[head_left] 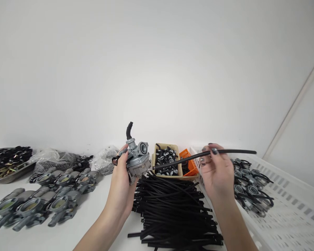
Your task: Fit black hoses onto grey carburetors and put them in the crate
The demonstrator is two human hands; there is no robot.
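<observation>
In my left hand is a grey metal carburetor, raised above the table with a short black rubber boot pointing up from its top. My right hand pinches a long black rubber hose between thumb and fingers. The hose's left end meets a small fitting low on the carburetor's right side; its other end sticks out free to the right. How far the hose sits on the fitting I cannot tell. Beneath both hands lies a thick pile of similar black hoses.
Several carburetors stand in rows at left, near a metal tray of small parts and plastic bags. Behind the hoses are a cream bin of small parts and an orange basket. A white crate at right holds carburetors with hoses.
</observation>
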